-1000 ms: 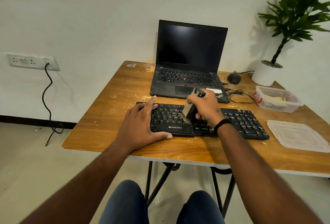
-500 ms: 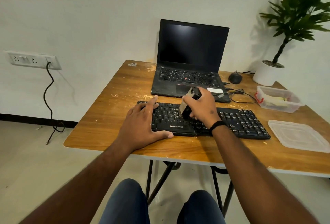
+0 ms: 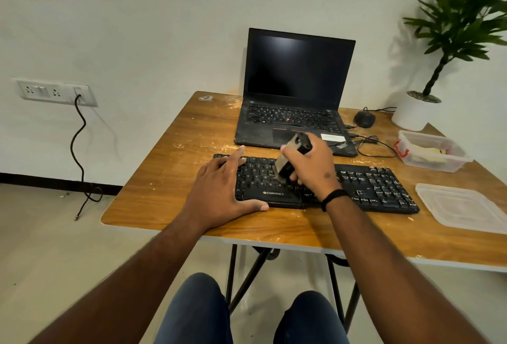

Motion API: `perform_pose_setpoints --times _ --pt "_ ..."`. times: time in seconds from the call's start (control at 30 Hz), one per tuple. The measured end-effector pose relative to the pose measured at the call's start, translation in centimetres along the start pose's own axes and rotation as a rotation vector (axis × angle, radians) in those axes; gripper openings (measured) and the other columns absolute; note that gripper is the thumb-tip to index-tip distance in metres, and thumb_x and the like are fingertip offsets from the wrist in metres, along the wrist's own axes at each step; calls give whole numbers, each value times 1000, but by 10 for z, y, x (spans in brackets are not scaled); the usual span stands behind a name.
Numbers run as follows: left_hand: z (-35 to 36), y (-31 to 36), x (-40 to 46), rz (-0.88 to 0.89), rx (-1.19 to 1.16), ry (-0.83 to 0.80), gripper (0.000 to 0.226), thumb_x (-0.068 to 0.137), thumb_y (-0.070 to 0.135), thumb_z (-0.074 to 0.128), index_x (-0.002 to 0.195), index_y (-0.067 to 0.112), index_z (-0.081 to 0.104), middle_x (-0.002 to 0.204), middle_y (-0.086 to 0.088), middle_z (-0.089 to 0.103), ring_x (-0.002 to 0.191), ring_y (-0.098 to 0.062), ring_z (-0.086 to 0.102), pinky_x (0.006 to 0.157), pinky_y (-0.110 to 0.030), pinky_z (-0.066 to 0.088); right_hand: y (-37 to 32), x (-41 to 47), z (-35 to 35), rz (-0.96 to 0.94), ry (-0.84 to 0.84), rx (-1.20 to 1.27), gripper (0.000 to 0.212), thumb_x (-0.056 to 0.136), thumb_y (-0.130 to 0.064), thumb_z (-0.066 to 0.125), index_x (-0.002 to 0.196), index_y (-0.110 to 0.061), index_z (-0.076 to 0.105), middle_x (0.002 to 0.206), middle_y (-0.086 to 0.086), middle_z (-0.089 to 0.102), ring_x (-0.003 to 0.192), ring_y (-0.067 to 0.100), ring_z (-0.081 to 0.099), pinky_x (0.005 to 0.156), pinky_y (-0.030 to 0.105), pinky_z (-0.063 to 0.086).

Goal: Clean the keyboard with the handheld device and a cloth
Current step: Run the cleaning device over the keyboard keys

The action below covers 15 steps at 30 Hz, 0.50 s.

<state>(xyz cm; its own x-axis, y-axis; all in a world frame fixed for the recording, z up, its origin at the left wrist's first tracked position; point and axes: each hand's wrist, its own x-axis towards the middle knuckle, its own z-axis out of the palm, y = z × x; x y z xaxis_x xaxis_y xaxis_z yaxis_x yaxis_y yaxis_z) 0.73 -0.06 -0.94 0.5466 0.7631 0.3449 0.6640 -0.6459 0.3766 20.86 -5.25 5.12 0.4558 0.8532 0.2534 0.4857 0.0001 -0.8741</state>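
A black keyboard [image 3: 375, 187] lies across the wooden table [image 3: 170, 179] near its front edge. My right hand [image 3: 312, 168] grips a small grey and black handheld device [image 3: 288, 162], tilted, with its lower end down on the keys left of the keyboard's middle. My left hand [image 3: 222, 190] lies flat with spread fingers on the keyboard's left end, thumb along the front edge. A yellowish cloth [image 3: 428, 151] sits inside the clear plastic box [image 3: 450, 164] at the right.
An open black laptop [image 3: 296, 91] stands behind the keyboard. A black mouse [image 3: 364, 119] with cables and a white potted plant [image 3: 414, 113] are at the back right. A clear lid [image 3: 463, 206] lies right of the keyboard. A wall socket [image 3: 55, 92] with a hanging cord is at left.
My right hand has slid the device a short way left and toward the far rows of the keyboard. My left hand has stayed on the keyboard's left end.
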Motion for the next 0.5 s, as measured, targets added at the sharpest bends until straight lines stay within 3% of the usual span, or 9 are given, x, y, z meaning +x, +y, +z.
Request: perform_pose_setpoints --times 0.07,0.2,0.33,0.5 --pt "0 0 0 2 5 0 129 62 95 57 160 28 6 153 9 46 143 -16 33 120 -43 25 0 -4 5 -14 36 16 12 90 -22 66 91 -16 56 83 10 68 47 16 60 37 20 44" --pt "0 0 -1 2 1 -4 130 62 95 57 161 28 6 154 8 46 143 -17 33 120 -42 23 -5 -1 4 -35 -159 -20 17 86 -17 68 83 -6 55 77 14 64 41 16 53 32 21 34" --pt "-2 1 -1 0 1 -1 130 61 95 58 160 29 6 154 9 45 142 -16 32 120 -40 22 -5 -1 10 -70 -39 -34 13 91 -25 67 95 -16 58 83 6 68 51 15 63 37 18 43" --pt "-1 1 -1 1 -4 -6 129 62 95 57 160 29 6 154 8 45 143 -16 32 120 -40 21 -7 -3 10 -52 -153 -27 18 86 -19 69 83 -6 56 76 11 64 43 19 56 32 21 34"
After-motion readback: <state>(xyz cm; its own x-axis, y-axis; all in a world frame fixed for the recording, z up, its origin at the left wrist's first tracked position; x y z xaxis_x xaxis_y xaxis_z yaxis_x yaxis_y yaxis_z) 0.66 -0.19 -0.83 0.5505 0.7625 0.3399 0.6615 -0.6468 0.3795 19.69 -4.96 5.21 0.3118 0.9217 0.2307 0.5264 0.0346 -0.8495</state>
